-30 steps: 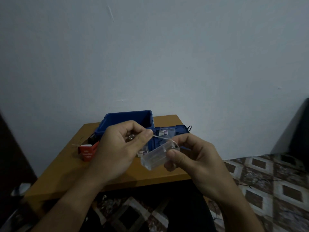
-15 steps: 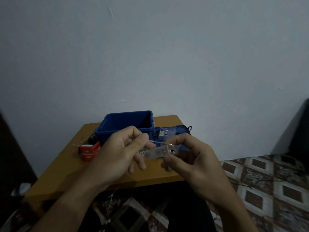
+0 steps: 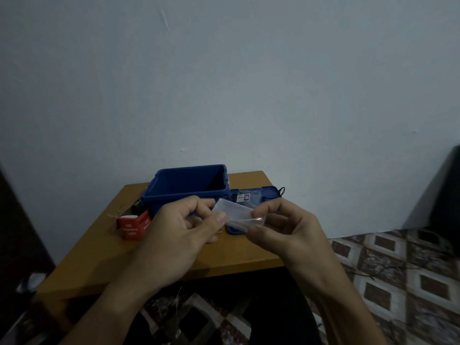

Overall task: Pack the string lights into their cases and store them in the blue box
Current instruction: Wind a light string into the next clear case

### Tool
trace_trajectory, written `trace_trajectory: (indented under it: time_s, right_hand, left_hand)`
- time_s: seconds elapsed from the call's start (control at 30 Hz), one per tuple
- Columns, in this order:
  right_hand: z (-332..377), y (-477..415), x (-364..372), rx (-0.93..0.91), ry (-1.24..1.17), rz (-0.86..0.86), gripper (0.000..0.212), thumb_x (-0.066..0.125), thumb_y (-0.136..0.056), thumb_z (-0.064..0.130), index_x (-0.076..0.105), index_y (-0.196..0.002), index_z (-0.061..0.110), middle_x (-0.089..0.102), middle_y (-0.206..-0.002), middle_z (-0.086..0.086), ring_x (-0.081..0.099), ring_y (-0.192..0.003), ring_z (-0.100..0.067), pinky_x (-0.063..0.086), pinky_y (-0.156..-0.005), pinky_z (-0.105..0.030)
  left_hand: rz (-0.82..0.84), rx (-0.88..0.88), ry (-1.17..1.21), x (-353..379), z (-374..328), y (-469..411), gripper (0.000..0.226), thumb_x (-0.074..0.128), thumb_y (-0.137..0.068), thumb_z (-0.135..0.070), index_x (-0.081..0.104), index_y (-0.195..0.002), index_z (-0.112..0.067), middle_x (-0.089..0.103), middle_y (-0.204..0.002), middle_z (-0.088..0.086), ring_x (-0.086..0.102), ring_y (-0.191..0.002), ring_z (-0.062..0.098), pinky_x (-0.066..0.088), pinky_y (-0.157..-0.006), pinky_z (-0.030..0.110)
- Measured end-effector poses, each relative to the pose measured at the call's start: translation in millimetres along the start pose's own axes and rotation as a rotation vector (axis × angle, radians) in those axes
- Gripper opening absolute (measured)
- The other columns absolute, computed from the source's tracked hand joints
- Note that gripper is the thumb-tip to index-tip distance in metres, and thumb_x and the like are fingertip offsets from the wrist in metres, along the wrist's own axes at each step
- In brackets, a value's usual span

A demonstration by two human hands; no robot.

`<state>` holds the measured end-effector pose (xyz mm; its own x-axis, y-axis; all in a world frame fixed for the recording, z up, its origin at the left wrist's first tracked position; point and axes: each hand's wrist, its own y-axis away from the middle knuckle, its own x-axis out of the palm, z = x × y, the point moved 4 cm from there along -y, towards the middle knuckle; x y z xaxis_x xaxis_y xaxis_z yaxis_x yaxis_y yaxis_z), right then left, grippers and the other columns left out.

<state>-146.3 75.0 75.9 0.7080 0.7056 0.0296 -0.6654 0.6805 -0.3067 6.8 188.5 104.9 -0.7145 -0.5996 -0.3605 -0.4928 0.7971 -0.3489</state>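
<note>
**A:** Item one, the clear case. Location?

**B:** Centre of the frame, held up in front of the blue box. The left hand pinches its left end and the right hand pinches its right end. The hands are close together, joined only by the case.

**A:** Contents?

**B:** There is a glint at the right end. I cannot tell whether the string lights are fully inside.

**A:** Item two, the blue box?

**B:** Open, at the back of the wooden table. The interior is dark and nothing is plainly visible in it. The lid lies at its right, with a second labelled case on it.

**A:** Other stock?

**B:** A red carton, left of centre, beside the box.

**A:** Progress?

**B:** Probably mid-task. One case is in hand, apparently being closed, and neither case has been stored in the box yet.
</note>
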Motion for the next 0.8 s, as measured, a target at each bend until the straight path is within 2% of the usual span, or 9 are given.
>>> trace_trajectory:
  time_s: [0.1,0.2,0.27,0.33,0.4,0.53,0.6,0.7,0.8]
  right_hand:
    - [-1,0,0,0.076,-0.104,0.025,0.019,0.073,-0.083,-0.005,0.063,-0.095,0.006,0.078,-0.095,-0.012,0.076,-0.089,-0.027,0.063,-0.08,-0.037]
    - [-2,-1,1,0.12,-0.23,0.058,0.019,0.073,-0.08,-0.005,0.063,-0.094,0.003,0.076,-0.091,-0.02,0.075,-0.083,-0.034,0.062,-0.072,-0.032]
    - [-3,-2,1,0.144,-0.331,0.068,0.018,0.075,-0.076,0.003,0.066,-0.091,0.005,0.074,-0.091,-0.021,0.073,-0.08,-0.034,0.062,-0.07,-0.032]
    - [-5,-4,2,0.154,-0.387,0.066,0.017,0.073,-0.076,0.007,0.066,-0.091,0.004,0.072,-0.09,-0.022,0.071,-0.079,-0.034,0.062,-0.069,-0.032]
    - [-7,-5,2,0.139,-0.381,0.039,0.013,0.07,-0.079,0.004,0.063,-0.091,0.003,0.07,-0.087,-0.02,0.069,-0.075,-0.032,0.062,-0.066,-0.032]
    - [-9,-7,5,0.128,-0.39,0.016,0.01,0.063,-0.086,-0.003,0.059,-0.088,0.006,0.066,-0.084,-0.015,0.065,-0.07,-0.028,0.057,-0.061,-0.031]
    - [-8,-7,6,0.134,-0.419,0.025,0.009,0.065,-0.083,0.002,0.059,-0.089,0.005,0.066,-0.082,-0.015,0.065,-0.068,-0.028,0.058,-0.06,-0.031]
    - [-10,-7,5,0.134,-0.39,0.012,0.009,0.064,-0.086,0.0,0.059,-0.092,0.004,0.066,-0.079,-0.014,0.065,-0.068,-0.028,0.058,-0.061,-0.032]
    - [-13,-8,2,0.143,-0.337,-0.038,0.015,0.057,-0.09,-0.01,0.056,-0.096,0.004,0.065,-0.083,-0.016,0.065,-0.067,-0.032,0.056,-0.059,-0.033]
  left_hand:
    - [-0.021,0.008,0.04,2,4,2,0.021,0.071,-0.079,-0.037,0.069,-0.074,-0.017,0.077,-0.096,0.002,0.074,-0.092,0.017,0.058,-0.088,0.049]
    - [-0.056,0.023,0.082,4,10,3,0.015,0.073,-0.08,-0.031,0.071,-0.072,-0.019,0.077,-0.09,0.003,0.073,-0.097,0.015,0.057,-0.091,0.048]
    - [-0.075,0.02,0.128,7,11,3,0.016,0.073,-0.081,-0.025,0.069,-0.071,-0.013,0.077,-0.088,0.003,0.073,-0.096,0.016,0.058,-0.088,0.043]
    - [-0.081,0.02,0.193,10,12,3,0.02,0.072,-0.081,-0.018,0.066,-0.074,-0.001,0.077,-0.093,0.001,0.074,-0.096,0.016,0.061,-0.08,0.033]
    - [-0.046,0.025,0.246,13,12,3,0.018,0.071,-0.08,-0.014,0.064,-0.075,0.002,0.077,-0.102,-0.001,0.073,-0.1,0.017,0.06,-0.076,0.027]
    - [0.027,-0.006,0.303,16,15,4,0.014,0.067,-0.084,-0.008,0.061,-0.08,0.004,0.074,-0.114,0.001,0.072,-0.104,0.021,0.06,-0.078,0.029]
    - [0.051,-0.044,0.324,15,18,4,0.013,0.066,-0.086,-0.007,0.06,-0.082,0.005,0.075,-0.109,0.007,0.073,-0.1,0.023,0.062,-0.078,0.033]
    - [0.112,-0.068,0.259,13,21,6,0.018,0.067,-0.086,-0.016,0.063,-0.085,0.001,0.075,-0.088,0.014,0.074,-0.083,0.026,0.061,-0.07,0.034]
    - [0.164,-0.061,0.078,12,25,8,0.019,0.066,-0.089,-0.026,0.068,-0.084,-0.008,0.069,-0.069,0.001,0.061,-0.06,0.014,0.049,-0.058,0.029]
